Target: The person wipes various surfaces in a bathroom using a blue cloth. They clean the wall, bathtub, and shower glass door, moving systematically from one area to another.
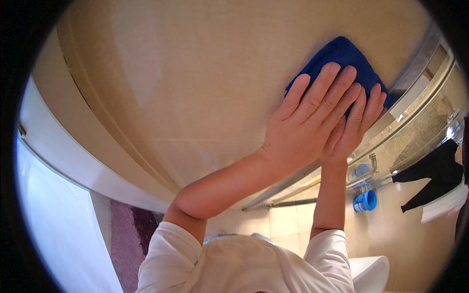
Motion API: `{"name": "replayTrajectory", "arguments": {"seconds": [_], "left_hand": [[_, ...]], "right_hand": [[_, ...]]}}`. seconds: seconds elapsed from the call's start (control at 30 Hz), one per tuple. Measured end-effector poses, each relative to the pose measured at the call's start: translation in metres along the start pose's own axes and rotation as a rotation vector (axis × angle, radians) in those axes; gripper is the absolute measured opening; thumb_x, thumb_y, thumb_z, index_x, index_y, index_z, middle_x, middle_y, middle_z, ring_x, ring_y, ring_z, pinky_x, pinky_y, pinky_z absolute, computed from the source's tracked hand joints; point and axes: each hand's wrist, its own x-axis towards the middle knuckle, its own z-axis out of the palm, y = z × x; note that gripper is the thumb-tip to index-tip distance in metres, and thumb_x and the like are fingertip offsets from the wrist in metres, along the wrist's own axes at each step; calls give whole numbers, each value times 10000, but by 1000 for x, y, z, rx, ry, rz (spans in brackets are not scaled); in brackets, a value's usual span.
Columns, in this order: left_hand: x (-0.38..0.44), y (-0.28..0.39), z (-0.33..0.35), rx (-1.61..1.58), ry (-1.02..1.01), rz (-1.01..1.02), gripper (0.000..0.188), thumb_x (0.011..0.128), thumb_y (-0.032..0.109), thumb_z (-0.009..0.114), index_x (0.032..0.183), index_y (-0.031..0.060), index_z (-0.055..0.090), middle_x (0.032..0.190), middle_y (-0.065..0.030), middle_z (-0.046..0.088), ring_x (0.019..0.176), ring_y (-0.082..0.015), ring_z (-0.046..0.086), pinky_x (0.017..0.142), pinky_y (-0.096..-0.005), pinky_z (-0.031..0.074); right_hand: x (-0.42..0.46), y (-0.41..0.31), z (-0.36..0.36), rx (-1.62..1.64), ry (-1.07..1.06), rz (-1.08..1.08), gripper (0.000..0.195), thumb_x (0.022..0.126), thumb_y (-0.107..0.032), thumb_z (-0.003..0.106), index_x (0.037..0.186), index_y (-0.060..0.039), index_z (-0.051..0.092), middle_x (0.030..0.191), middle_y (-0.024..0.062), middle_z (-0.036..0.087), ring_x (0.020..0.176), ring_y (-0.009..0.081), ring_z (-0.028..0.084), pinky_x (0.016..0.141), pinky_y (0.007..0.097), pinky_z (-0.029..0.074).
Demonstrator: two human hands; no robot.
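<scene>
A dark blue cloth (339, 51) lies flat against a beige tiled wall (205, 73), at the upper right of the view. My left hand (306, 106) presses on the cloth with its fingers stretched out and somewhat spread. Close on its right, partly behind it, my right hand (351, 128) also rests on the cloth's lower right part. The two hands overlap, and parts of the right hand's fingers and palm are hidden. The upper edges of the cloth show beyond my fingertips.
A metal-framed glass edge (406, 78) runs close to the cloth's right. Beyond it are a blue bucket (364, 201), black clothing (432, 172) and a metal pipe (373, 164). A white basin-like fixture (370, 271) is at lower right, a purple mat (124, 238) at lower left.
</scene>
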Motion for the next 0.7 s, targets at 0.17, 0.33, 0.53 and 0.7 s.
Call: {"name": "replayTrajectory", "arguments": {"seconds": [0.17,0.33,0.53,0.7], "left_hand": [[-75,0,4,78,-95,15,400,854,288,445,1232,183,522,1382,9,380,1310,-191,286,1085,-400,112],[-156,-6,10,115,-156,55,395,845,285,461,1229,217,524,1353,75,403,1258,-141,331,1084,-376,96],[-268,-11,9,46,-430,99,389,822,265,487,1206,241,544,1252,124,483,1102,-90,408,1057,-357,143],[-284,-8,7,25,-494,93,393,825,250,479,1213,238,540,1277,103,471,1145,-104,394,1061,-363,147]], "right_hand": [[-78,-17,3,-42,-88,27,471,921,-299,296,1272,-4,401,1388,264,254,1317,437,142,1046,575,57],[-168,-41,5,-10,-191,114,412,914,-281,315,1201,-4,417,1417,252,168,1326,447,67,1030,609,34],[-290,-74,-5,14,-406,212,321,865,-190,454,1108,19,452,1379,268,189,1312,473,62,1026,610,68],[-300,-80,-17,73,-504,267,311,835,-140,504,1102,17,476,1332,265,274,1292,473,145,1025,597,114]]}}
